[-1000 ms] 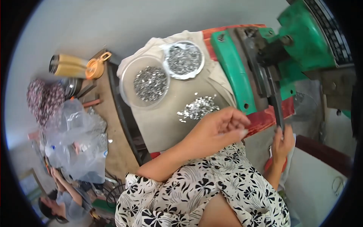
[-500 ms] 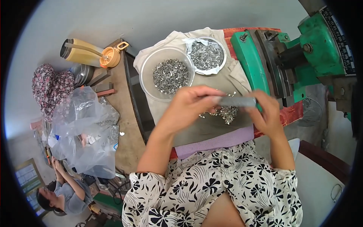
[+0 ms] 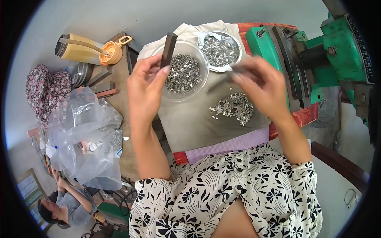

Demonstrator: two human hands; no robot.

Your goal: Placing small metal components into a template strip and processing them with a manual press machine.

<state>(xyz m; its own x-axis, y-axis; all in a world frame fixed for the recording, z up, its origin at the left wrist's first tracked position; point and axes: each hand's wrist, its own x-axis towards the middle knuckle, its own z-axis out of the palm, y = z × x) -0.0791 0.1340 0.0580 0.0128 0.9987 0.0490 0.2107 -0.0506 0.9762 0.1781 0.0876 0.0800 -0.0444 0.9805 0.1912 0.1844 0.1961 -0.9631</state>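
Note:
My left hand (image 3: 143, 89) is raised at the left edge of the clear plastic bowl (image 3: 204, 79). Its thumb and fingers pinch a dark bar with a notched edge (image 3: 169, 49), which stands nearly upright. My right hand (image 3: 265, 85), smeared by motion, is closed round a slim dark tool (image 3: 219, 84) that slants down to the left; its kind is too blurred to tell. Under that hand, a loose pile of small shiny metal pieces (image 3: 237, 108) lies on the grey-brown cloth (image 3: 190, 127). Many similar pieces (image 3: 183, 73) fill the bowl's bottom.
A round dish (image 3: 239, 53) lined with white film holds thin metal pieces behind the pile. A green machine (image 3: 260, 43) borders the right. At left are a yellow bottle (image 3: 81, 49), metal bars (image 3: 101, 76) and plastic bags (image 3: 85, 139). Another person (image 3: 67, 206) sits far left.
My hands have parted: the left moved left and up with the notched bar, now upright instead of level between both hands. The right now holds the slim dark tool above the pile.

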